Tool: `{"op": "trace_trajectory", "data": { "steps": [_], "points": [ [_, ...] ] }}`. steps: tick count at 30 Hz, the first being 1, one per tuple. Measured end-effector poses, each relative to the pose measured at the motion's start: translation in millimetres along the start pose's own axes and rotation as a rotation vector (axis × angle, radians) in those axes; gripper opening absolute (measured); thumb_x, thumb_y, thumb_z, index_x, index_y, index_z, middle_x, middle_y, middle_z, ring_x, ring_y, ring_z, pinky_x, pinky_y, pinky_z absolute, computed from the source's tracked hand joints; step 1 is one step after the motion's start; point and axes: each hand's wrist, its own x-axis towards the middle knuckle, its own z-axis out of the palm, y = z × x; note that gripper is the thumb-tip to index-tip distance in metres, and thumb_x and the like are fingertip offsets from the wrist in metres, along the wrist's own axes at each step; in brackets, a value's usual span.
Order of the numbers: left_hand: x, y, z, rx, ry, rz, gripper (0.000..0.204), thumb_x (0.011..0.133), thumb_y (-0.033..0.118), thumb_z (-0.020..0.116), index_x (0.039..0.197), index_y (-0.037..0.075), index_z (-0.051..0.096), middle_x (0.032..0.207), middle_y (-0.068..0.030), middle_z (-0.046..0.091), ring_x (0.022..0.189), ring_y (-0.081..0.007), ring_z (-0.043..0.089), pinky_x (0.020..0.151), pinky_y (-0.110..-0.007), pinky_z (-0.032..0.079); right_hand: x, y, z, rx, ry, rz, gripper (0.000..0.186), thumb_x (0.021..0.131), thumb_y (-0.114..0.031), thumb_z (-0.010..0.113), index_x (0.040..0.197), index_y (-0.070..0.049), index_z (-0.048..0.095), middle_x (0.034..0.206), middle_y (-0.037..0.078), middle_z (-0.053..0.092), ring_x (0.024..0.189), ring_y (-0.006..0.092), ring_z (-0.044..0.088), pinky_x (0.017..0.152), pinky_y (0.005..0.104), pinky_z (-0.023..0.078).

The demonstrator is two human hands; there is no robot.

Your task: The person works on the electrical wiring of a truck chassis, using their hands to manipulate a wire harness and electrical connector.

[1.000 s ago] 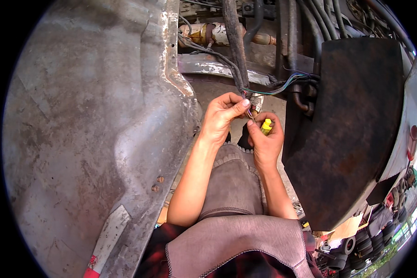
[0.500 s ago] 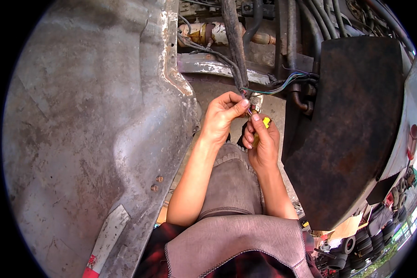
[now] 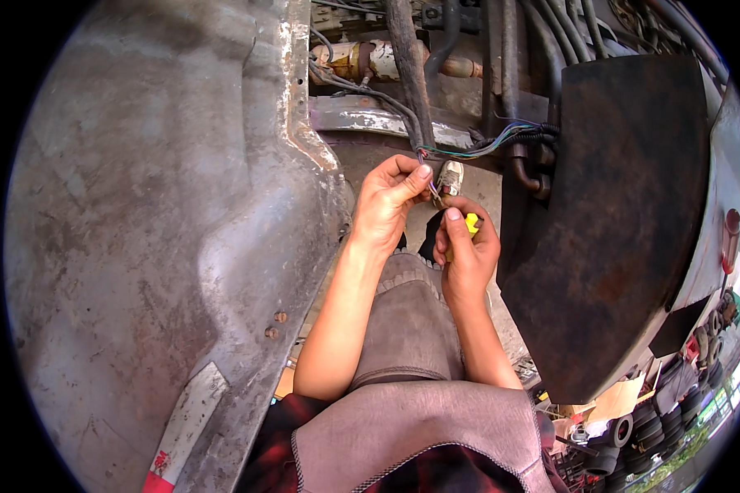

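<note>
My left hand (image 3: 386, 209) pinches a bundle of thin coloured wires (image 3: 432, 186) between thumb and fingers, just below the end of a dark hanging cable sheath (image 3: 416, 99). Just to the lower right, my right hand (image 3: 469, 251) is curled closed around a yellow-handled item (image 3: 472, 223), its kind mostly hidden, with thumb and fingertips close to the wires. Blue and green wires (image 3: 493, 148) run from the bundle to the right. Below the wires a white shoe (image 3: 450, 176) shows on the floor.
A grey metal panel (image 3: 131, 205) fills the left. At right hangs a dark plate (image 3: 608, 230), with pipes (image 3: 510, 66) above. A cylindrical part (image 3: 366, 59) lies behind a crossmember (image 3: 353, 115). Tyres (image 3: 649, 431) are piled at lower right.
My right hand has curled further round the yellow item, rising, then dropping slightly. My left hand keeps its pinch. The surroundings have shifted slightly up and left in the view.
</note>
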Motion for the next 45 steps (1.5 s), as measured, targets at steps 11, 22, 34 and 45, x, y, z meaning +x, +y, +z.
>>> {"op": "trace_trajectory", "data": {
  "steps": [11, 22, 34, 45],
  "points": [
    [-1.1, -0.9, 2.1, 0.021, -0.025, -0.007, 0.010, 0.091, 0.013, 0.067, 0.093, 0.006, 0.061, 0.084, -0.0023, 0.063, 0.078, -0.0119, 0.059, 0.075, -0.028, 0.047, 10.1, 5.0, 10.4, -0.339, 0.099, -0.119, 0.012, 0.092, -0.008, 0.066, 0.098, 0.001, 0.063, 0.084, 0.000, 0.062, 0.073, 0.0044, 0.054, 0.064, 0.0197, 0.044],
    [0.6, -1.4, 0.1, -0.302, -0.197, -0.045, 0.011, 0.095, 0.015, 0.063, 0.100, 0.007, 0.059, 0.085, -0.0011, 0.054, 0.076, -0.0099, 0.047, 0.077, -0.027, 0.044, 10.2, 3.4, 0.0, 0.350, -0.027, 0.276, 0.021, 0.098, -0.023, 0.058, 0.089, -0.005, 0.052, 0.070, -0.001, 0.046, 0.053, 0.0074, 0.046, 0.041, 0.0212, 0.032],
    [-2.7, -6.3, 4.9, -0.014, -0.125, 0.019, 0.019, 0.092, 0.009, 0.066, 0.109, 0.003, 0.058, 0.094, -0.0041, 0.061, 0.081, -0.0122, 0.058, 0.075, -0.027, 0.048, 9.2, -13.0, 6.0, 0.204, -0.052, 0.233, 0.025, 0.098, -0.027, 0.058, 0.098, -0.001, 0.061, 0.074, 0.002, 0.056, 0.054, 0.0069, 0.049, 0.041, 0.0199, 0.034],
    [-3.4, -16.9, -3.8, -0.062, -0.081, -0.081, 0.023, 0.095, 0.013, 0.061, 0.115, 0.001, 0.057, 0.098, -0.0057, 0.062, 0.088, -0.0134, 0.059, 0.081, -0.029, 0.047, 13.8, 5.4, -0.1, -0.031, -0.011, 0.076, 0.010, 0.091, -0.010, 0.068, 0.095, -0.003, 0.061, 0.069, 0.000, 0.056, 0.051, 0.0051, 0.048, 0.041, 0.0194, 0.034]
  ]
}}
